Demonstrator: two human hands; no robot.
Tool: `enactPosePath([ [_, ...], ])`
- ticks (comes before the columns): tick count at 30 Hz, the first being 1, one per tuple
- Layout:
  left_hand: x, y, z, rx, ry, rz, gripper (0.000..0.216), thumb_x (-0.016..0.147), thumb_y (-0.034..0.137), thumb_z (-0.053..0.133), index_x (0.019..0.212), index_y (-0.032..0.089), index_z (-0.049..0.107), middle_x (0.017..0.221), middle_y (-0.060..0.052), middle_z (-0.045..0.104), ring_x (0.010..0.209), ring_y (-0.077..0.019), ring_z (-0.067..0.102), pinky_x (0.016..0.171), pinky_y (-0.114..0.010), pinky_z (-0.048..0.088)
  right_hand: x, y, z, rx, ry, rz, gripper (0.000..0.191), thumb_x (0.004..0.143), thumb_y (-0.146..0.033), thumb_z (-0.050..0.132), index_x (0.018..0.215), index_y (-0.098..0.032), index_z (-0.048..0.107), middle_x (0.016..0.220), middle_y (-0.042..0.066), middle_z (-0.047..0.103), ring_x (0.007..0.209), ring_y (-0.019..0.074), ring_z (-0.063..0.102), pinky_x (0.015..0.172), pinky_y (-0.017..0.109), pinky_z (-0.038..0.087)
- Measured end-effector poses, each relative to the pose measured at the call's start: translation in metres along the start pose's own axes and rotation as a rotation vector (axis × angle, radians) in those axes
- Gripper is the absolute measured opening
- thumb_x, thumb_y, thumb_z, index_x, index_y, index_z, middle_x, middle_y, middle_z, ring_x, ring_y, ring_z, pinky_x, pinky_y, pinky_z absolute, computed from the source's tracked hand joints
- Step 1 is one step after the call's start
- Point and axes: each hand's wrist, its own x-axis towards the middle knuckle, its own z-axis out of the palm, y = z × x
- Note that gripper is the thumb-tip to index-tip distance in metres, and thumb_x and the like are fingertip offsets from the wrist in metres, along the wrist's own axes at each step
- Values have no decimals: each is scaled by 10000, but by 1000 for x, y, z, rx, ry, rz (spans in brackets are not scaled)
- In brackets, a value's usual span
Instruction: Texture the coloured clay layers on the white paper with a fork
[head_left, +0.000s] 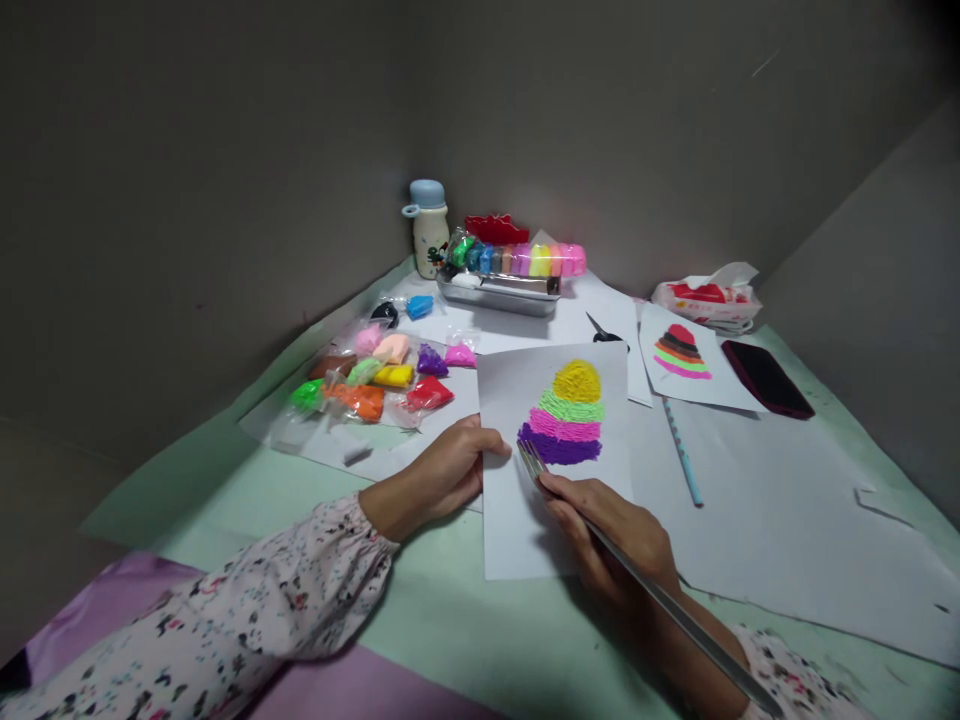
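Observation:
My left hand (454,468) grips the left edge of a white paper sheet (517,540), thumb on top and fingers behind it. On the sheet is a stacked clay picture (566,425) with a yellow rounded top, then green, pink and purple bands; its surface is ridged. My right hand (611,525) is closed around a metal fork (645,585). The fork's tines are at the left end of the purple band, seemingly touching it. The sheet is held tilted up above the table.
Bags of coloured clay (375,375) lie at left. Behind stand a bottle (429,235) and a metal tray (499,298) with wrapped clay. Scissors (606,335), a second picture (679,355), a pencil (682,455), a phone (766,378) and a tissue pack (705,300) are to the right.

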Motion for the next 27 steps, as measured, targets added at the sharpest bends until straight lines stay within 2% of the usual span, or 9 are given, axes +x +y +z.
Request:
enactPosePath([
  [10,1,-2,-1,-5,-11,2,318,605,-3,536,893,118,593,687,-13,599,597,-135,575,627,-297,483,0,0,3,-8,15,8,287,910,-145,511,1179,-165,607,945,77,734,815,159,696,671,253,546],
  [27,2,-1,-4,0,1,-10,268,592,-4,552,829,104,615,661,-17,615,590,-137,593,608,-286,495,-2,3,2,-4,17,-17,286,881,-91,547,1159,-125,607,941,92,727,812,156,687,683,256,538],
])
